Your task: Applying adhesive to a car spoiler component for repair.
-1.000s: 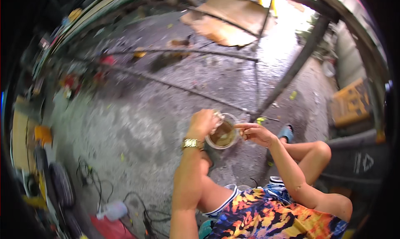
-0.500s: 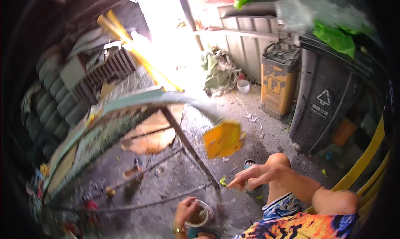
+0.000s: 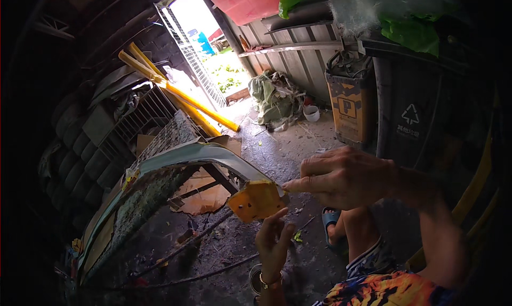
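**Yellow piece held up between both hands**

I see my right hand [image 3: 344, 177] raised in front of me, its fingers [image 3: 298, 184] together and pinched on the upper right edge of a flat yellow piece [image 3: 256, 200] with small holes. My left hand [image 3: 273, 243] reaches up from below, fingers apart, fingertips touching the piece's lower edge. A metal cup [image 3: 255, 278] sits on the ground just beside my left wrist.
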Demonstrator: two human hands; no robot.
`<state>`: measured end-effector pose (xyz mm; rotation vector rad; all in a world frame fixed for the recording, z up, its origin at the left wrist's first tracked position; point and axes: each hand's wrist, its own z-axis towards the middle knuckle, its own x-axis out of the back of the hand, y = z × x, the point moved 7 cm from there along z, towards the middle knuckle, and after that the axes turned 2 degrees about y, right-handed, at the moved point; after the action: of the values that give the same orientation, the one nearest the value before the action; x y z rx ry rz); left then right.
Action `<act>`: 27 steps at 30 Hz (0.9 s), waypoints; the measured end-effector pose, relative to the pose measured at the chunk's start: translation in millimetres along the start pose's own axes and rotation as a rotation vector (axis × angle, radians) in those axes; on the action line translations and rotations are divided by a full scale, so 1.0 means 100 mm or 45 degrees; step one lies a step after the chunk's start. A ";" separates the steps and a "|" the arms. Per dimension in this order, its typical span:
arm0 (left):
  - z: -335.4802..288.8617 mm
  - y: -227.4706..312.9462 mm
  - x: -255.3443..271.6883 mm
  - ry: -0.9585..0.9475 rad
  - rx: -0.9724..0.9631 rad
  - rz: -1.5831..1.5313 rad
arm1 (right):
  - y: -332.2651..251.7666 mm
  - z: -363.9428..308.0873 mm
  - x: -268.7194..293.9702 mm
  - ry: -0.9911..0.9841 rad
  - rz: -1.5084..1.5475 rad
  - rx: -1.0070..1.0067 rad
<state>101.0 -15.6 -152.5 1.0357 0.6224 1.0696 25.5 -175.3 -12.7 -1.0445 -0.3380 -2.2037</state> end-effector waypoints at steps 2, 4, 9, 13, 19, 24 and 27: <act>-0.02 0.03 0.03 0.032 0.035 -0.033 | -0.02 0.06 -0.03 -0.015 -0.008 0.048; -0.01 0.08 -0.07 -0.001 0.015 -0.088 | -0.07 0.05 0.06 -0.035 -0.079 0.060; -0.09 -0.05 0.04 0.022 0.053 -0.052 | -0.01 0.12 -0.05 -0.194 -0.162 0.112; -0.13 -0.18 0.23 0.026 0.133 0.001 | 0.06 0.18 -0.02 -0.124 -0.069 0.129; -0.21 -0.39 0.57 0.157 0.185 0.119 | 0.12 0.18 -0.02 -0.116 0.119 0.110; -0.31 -0.48 0.92 0.199 0.200 0.212 | 0.17 0.17 -0.05 -0.095 0.244 0.095; -0.36 -0.52 1.13 0.285 0.281 0.312 | 0.26 0.23 -0.12 -0.044 0.250 0.130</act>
<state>135.8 96.5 -208.2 1.2156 0.8231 1.3664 61.9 -177.3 -8.1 -1.0162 -0.3437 -1.9754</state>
